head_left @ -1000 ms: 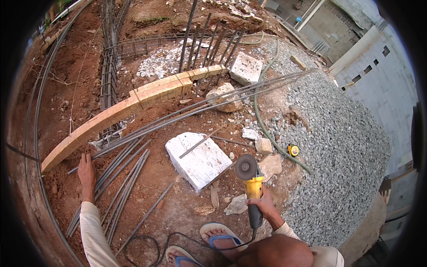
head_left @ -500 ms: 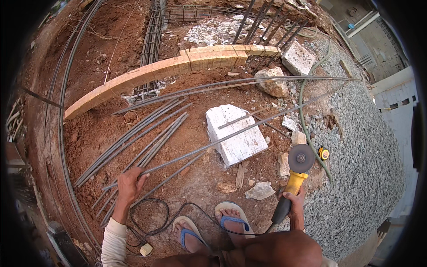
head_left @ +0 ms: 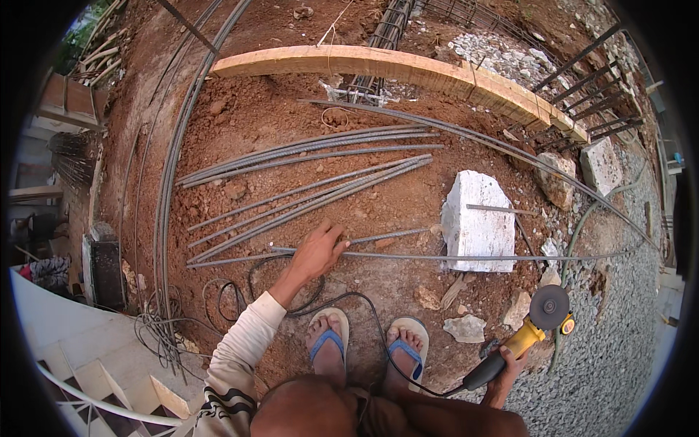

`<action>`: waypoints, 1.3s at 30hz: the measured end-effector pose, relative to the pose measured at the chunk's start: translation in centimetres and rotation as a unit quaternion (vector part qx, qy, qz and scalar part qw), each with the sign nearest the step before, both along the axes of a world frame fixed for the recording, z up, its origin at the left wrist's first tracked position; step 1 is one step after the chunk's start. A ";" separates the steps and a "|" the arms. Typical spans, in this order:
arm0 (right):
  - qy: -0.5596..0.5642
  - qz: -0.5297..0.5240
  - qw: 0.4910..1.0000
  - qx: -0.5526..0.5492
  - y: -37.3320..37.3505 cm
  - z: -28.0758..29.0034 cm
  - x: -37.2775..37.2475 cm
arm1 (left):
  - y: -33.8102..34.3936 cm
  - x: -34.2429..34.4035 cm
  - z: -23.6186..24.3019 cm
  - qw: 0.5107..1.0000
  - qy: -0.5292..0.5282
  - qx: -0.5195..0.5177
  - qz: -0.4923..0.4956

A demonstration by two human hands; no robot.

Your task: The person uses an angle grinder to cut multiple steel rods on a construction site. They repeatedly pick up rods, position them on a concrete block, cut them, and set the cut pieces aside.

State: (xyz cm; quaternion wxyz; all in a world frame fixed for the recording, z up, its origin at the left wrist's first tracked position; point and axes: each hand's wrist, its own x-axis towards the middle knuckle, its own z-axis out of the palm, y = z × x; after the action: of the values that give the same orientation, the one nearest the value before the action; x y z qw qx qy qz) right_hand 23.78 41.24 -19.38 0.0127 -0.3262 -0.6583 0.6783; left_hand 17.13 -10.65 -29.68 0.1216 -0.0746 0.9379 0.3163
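The left hand [head_left: 318,253] is closed around a long steel rod [head_left: 408,256] near one end. From this hand, a short stub of the rod sticks out to the left, and the long part runs far to the right, passing across the near face of a white block [head_left: 477,229]; whether the two touch, I cannot tell. A short bar [head_left: 502,210] lies on that block.

The right hand [head_left: 510,364], lower and well to the right of the left one, grips the dark handle of a yellow angle grinder [head_left: 526,336]. The grinder's disc [head_left: 550,307] points up and away from the right hand, with a yellow tape measure [head_left: 568,325] just beyond it. A black cord [head_left: 378,320] leads from the handle toward the ground below the left hand.

Beyond the left hand, cut rods [head_left: 378,178] lie in loose groups on red soil, and farther off stands a wooden beam [head_left: 378,62]. Sandalled feet [head_left: 328,342] are just below the left hand. Grey gravel [head_left: 597,364] spreads to the right of the right hand.
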 end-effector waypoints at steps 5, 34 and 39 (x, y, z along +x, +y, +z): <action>0.018 0.020 1.000 -0.002 -0.6 -0.2 -0.3 | -1.9 -4.1 -1.3 0.963 -0.181 -0.145 -0.137; -0.002 0.014 0.999 0.031 2.7 -0.6 1.4 | 27.8 -13.9 -2.4 0.957 0.116 0.167 -0.208; -0.023 0.015 0.999 0.032 3.5 -0.5 1.5 | 27.0 -11.2 -3.6 0.952 0.190 0.175 -0.162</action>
State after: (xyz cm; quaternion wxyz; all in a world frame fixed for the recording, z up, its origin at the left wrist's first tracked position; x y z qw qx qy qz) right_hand 25.26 44.77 -19.92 -0.0016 -0.3311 -0.6847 0.6493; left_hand 5.95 16.32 -33.30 0.0016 0.1622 0.8729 0.4602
